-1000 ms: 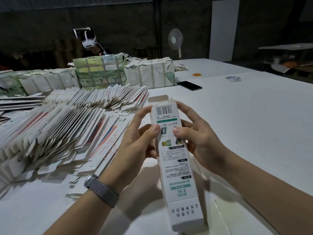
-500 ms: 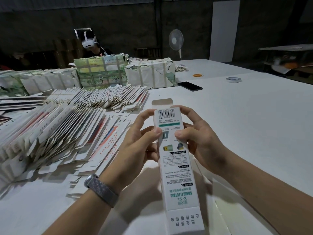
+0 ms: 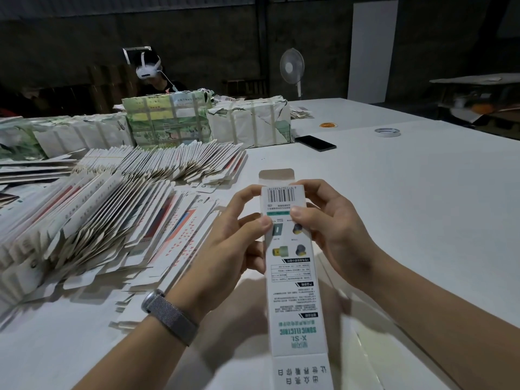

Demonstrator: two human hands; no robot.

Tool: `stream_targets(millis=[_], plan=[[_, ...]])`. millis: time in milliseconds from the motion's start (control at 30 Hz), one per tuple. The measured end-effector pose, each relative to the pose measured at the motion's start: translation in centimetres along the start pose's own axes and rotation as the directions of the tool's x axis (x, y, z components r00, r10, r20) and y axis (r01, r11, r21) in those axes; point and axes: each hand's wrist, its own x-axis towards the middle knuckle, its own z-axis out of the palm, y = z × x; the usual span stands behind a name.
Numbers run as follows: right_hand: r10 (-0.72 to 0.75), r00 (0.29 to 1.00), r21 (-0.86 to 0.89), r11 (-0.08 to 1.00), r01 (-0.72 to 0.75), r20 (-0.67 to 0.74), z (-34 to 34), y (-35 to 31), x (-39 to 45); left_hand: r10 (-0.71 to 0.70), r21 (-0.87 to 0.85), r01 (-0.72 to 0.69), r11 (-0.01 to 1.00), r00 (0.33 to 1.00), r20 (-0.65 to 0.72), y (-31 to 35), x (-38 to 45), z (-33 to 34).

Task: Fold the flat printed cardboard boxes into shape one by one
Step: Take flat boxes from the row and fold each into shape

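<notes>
One long, narrow white box (image 3: 292, 277) of thin printed card is held above the white table (image 3: 394, 192), its length running away from the person. Both hands grip its far end. The left hand (image 3: 233, 249) wraps the left edge with its thumb pressed on the printed face, and the right hand (image 3: 334, 232) wraps the right edge with its thumb beside a barcode. One plain brown tuck flap (image 3: 276, 175) with rounded corners stands up past the fingertips. The face carries four small product pictures, blocks of small text and green lettering reading SONIC ELECTRIC X-S1, upside down to the viewer.

To the left lie two fanned rows of flat boxes (image 3: 92, 220), overlapping like tiles, too many to count, white with red and blue print. Behind them stand several paper-wrapped bundles (image 3: 247, 125) bound with pale straps. One grey mesh-band watch (image 3: 168, 316) circles the left wrist.

Farther off on the table sit one black phone (image 3: 315, 143), one white tape roll (image 3: 387, 132) and one small orange ring-shaped thing (image 3: 328, 125). One white standing fan (image 3: 292, 66) rises behind the table, and one other person (image 3: 157, 77) wears a white headset.
</notes>
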Motion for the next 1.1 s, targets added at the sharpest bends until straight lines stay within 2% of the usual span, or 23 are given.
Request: stream_targets(millis=[600,733,1100], plan=[[-0.046,0.996,0.013,0.999,0.047,-0.080,-0.2,0.3,0.0,-0.010,0.014,0.010,1.000,1.000,-0.005,-0.3,0.0,0.2],[-0.063,0.996,-0.008,0.998,0.062,-0.069,-0.2,0.2,0.0,-0.017,0.038,0.016,0.999,0.999,0.033,-0.4,0.0,-0.1],[-0.081,0.996,-0.021,0.997,0.080,-0.043,0.1,-0.2,-0.2,-0.043,0.024,0.042,0.999,0.999,0.024,-0.4,0.1,-0.6]])
